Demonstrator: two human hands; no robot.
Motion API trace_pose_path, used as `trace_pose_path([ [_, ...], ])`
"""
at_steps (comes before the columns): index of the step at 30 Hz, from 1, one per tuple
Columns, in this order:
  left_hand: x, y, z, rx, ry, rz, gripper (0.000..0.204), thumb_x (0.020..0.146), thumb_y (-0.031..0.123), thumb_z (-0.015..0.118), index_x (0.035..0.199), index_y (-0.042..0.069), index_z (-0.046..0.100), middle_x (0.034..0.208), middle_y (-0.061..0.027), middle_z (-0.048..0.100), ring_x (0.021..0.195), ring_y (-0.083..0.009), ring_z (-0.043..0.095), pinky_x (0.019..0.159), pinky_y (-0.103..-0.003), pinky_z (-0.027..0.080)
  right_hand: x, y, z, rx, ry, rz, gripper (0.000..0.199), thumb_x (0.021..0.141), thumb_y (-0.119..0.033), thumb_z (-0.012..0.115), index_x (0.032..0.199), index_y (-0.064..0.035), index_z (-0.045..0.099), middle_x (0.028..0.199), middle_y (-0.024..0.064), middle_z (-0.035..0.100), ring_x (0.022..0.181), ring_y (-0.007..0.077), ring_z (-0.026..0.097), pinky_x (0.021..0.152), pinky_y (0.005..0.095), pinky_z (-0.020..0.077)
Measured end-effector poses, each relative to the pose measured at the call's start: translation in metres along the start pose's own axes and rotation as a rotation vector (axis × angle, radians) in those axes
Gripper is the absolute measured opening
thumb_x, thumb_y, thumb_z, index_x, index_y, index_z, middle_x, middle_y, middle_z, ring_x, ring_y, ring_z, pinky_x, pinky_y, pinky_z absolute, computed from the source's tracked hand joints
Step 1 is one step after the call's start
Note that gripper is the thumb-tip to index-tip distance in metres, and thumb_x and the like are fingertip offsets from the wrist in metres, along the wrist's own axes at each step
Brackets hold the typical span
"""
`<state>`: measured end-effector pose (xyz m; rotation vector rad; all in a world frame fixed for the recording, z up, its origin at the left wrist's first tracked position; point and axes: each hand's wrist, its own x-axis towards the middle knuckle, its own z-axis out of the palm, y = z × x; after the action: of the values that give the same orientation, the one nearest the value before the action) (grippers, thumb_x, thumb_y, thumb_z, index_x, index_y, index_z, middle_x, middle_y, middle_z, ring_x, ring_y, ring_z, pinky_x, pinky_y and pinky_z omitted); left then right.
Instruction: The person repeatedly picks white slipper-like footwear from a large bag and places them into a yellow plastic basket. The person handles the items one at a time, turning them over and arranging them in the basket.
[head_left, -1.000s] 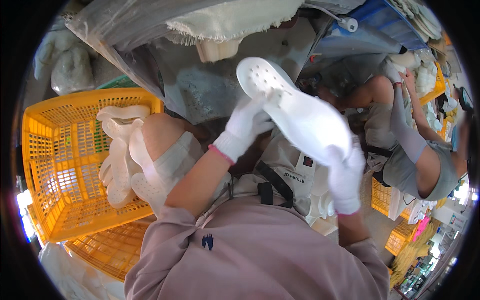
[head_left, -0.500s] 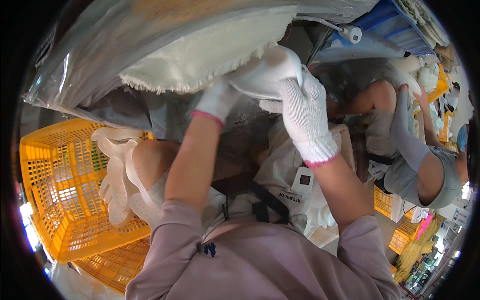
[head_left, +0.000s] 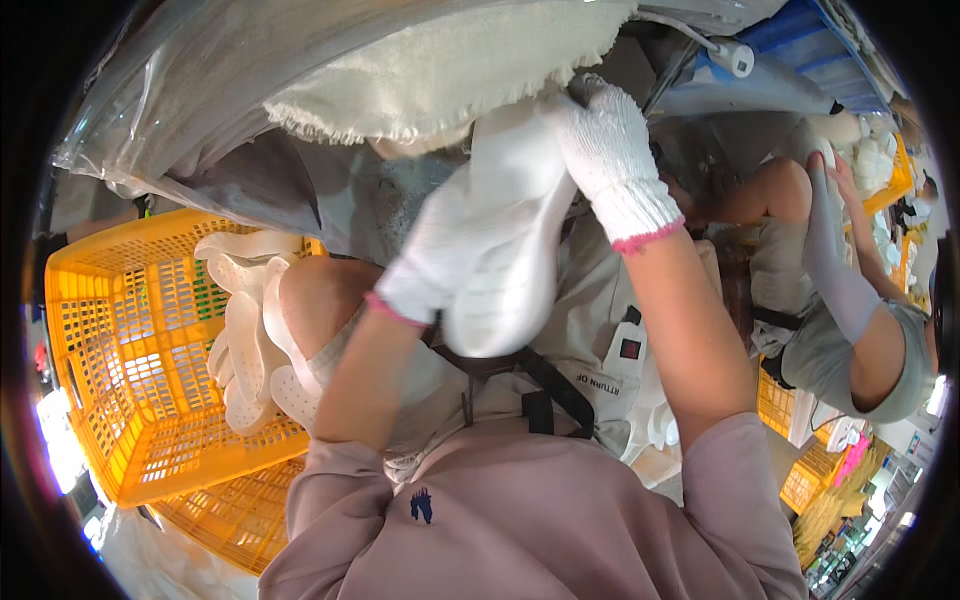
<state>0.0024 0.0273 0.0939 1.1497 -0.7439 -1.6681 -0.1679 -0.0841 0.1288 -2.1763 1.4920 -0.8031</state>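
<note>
White sole (head_left: 505, 290), yellow basket (head_left: 215, 467)

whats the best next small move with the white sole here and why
Probably steady the white sole for a moment: it and the left hand at its side look blurred, while the right hand is at its upper end, which appears close to the fringed cloth in this view. Holding still may make the grip surer.

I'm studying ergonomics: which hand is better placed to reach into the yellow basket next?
Likely the left hand: it is nearer the yellow basket, beside the white sole. The right hand is farther away, at the sole's upper end.
</note>
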Motion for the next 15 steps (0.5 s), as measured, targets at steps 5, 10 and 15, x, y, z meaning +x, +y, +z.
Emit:
trace_pose_path([
  [5,0.04,-0.013,0.078,-0.389,0.32,0.221,0.035,0.096,0.017,0.078,0.123,-0.003,0.07,0.109,-0.008,0.075,0.093,-0.0156,0.07,0.082,-0.032,0.058,-0.075,-0.046,-0.072,0.406,-0.181,0.458,0.051,0.085,-0.026,0.073,0.125,0.0043,0.065,0.108,0.021,0.071,0.102,0.0289,0.072,0.093,0.0397,0.0551],
  [10,0.077,0.006,0.103,-0.513,0.534,0.014,0.04,0.095,0.023,0.079,0.118,-0.009,0.071,0.11,-0.0105,0.075,0.093,-0.0221,0.07,0.084,-0.037,0.058,-0.086,-0.016,-0.063,0.383,0.112,0.348,0.063,0.086,-0.012,0.07,0.143,0.009,0.055,0.119,0.0193,0.07,0.107,0.0239,0.07,0.092,0.0357,0.0574],
  [15,0.123,-0.001,0.067,-0.587,0.413,0.018,0.04,0.104,0.026,0.064,0.136,0.001,0.062,0.124,-0.0096,0.07,0.11,-0.0279,0.069,0.097,-0.045,0.057,-0.038,0.002,-0.025,0.182,0.196,0.223,0.066,0.087,-0.027,0.071,0.137,0.0125,0.056,0.125,0.0313,0.069,0.112,0.0391,0.072,0.093,0.0436,0.0585],
])
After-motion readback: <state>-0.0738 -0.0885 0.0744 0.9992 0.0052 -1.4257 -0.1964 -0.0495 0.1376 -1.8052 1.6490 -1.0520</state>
